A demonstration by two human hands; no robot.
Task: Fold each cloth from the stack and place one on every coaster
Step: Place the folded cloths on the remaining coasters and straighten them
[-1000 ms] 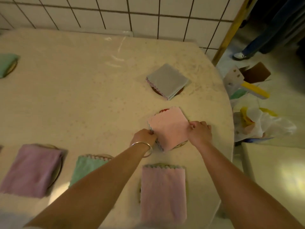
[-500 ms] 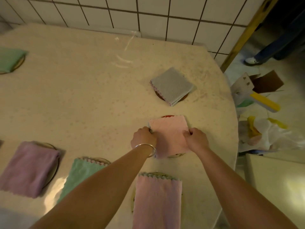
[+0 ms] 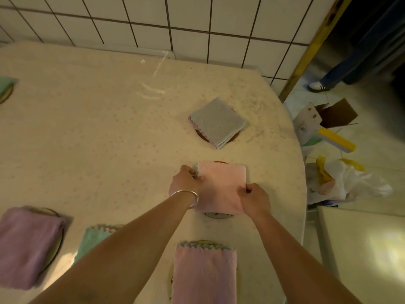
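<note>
While pinched: pink cloth (image 3: 221, 185).

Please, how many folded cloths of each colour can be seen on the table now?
Pink cloths: 2, one held by both hands, one nearest the camera
Green cloths: 2, one behind the left forearm, one at the far left edge
Purple cloth: 1
Grey cloth: 1
Total: 6

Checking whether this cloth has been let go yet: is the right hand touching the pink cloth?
Touching. The head view shows the right hand with curled fingers pinching the pink cloth's right edge; the left hand grips its left edge.
</note>
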